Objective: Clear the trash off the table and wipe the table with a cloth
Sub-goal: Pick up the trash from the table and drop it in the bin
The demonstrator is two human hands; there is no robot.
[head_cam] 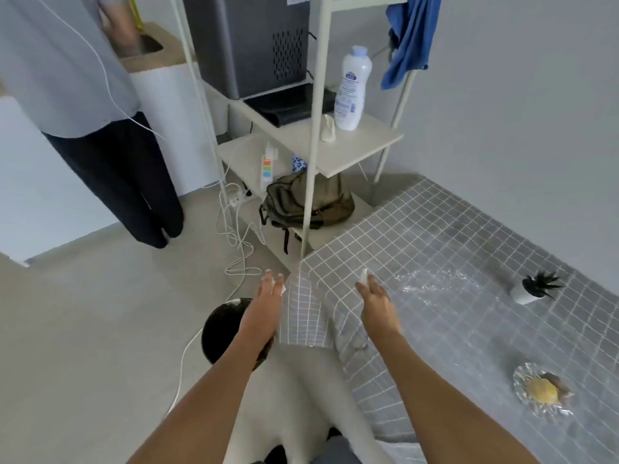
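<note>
**Scraps pinched over the bin**

Scraps of white paper, light and soft, sit pinched in the fingertips of both the left hand (pixel 268 289) and right hand (pixel 371 289), above the bench (pixel 435 229) corner, near the black bin (pixel 217 329). Blue cloth (pixel 408 38) hangs on the shelf rack.

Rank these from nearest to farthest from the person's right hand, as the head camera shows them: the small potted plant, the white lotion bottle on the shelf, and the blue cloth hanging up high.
From the right hand:
1. Small potted plant, on the table to the hand's right.
2. White lotion bottle, on the rack's shelf beyond the table.
3. Blue cloth, hanging from the rack's top, above the bottle.
</note>
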